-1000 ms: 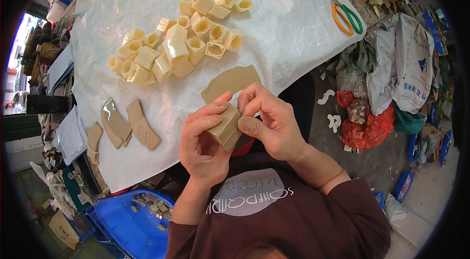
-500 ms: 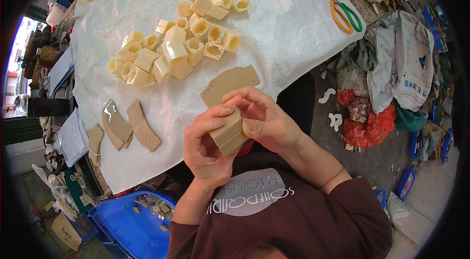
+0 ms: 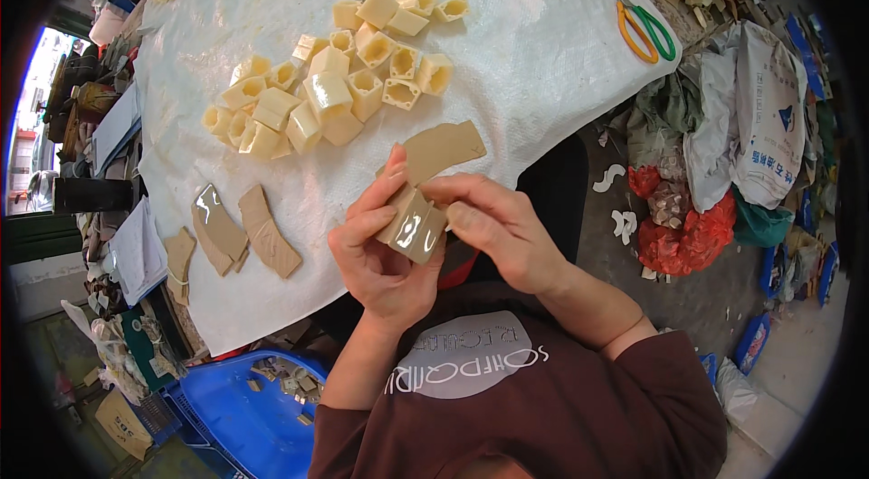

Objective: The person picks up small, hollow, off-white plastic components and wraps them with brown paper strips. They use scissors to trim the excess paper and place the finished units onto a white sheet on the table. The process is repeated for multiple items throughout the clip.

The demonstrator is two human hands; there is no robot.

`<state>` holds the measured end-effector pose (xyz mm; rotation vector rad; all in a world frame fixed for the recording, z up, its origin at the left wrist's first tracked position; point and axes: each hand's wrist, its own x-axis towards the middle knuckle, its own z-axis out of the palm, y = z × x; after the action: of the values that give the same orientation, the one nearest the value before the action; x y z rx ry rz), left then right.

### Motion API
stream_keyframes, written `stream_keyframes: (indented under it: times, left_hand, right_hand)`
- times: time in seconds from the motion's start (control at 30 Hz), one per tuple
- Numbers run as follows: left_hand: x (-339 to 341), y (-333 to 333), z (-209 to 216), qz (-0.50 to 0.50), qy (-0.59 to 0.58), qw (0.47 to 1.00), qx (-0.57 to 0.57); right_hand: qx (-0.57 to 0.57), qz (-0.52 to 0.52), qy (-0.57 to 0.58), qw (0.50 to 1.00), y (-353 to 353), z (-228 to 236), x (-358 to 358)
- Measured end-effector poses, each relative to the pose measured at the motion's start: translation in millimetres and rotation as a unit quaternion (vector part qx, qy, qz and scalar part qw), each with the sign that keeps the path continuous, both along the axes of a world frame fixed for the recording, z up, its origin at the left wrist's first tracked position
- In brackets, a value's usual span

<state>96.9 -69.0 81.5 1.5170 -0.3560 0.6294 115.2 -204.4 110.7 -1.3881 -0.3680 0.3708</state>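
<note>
My left hand (image 3: 376, 248) and my right hand (image 3: 498, 224) together grip a small tan folded card piece (image 3: 415, 225) with glossy tape on it, held above the near edge of the white cloth-covered table (image 3: 543, 53). The left fingers wrap its left side, the right fingers press its right side. A flat tan card sheet (image 3: 444, 146) lies just beyond my hands. A pile of several pale yellow square tubes (image 3: 335, 85) sits farther back on the cloth.
Flat tan card pieces (image 3: 244, 230) lie at the left near edge. Scissors with orange and green handles (image 3: 643, 22) rest at the far right. A blue crate (image 3: 240, 407) stands below left; bags and red netting (image 3: 688, 216) crowd the floor at right.
The card piece has been turned between my hands so its glossy taped face shows, and my left fingers have stretched up along its left side.
</note>
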Motion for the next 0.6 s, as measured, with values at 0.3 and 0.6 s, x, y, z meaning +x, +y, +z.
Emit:
stream_keyframes:
  times: [0.3,0.6]
  left_hand:
    - [0.3,-4.3,-9.6,-0.018,-0.031,0.999,0.029]
    - [-1.7,-5.4,-12.5,0.009,-0.022,0.998,0.057]
  right_hand:
    - [0.067,-0.020,0.084,0.994,6.1,-10.0,-2.3]
    - [0.073,-0.041,0.074,0.994,12.7,-10.6,-8.4]
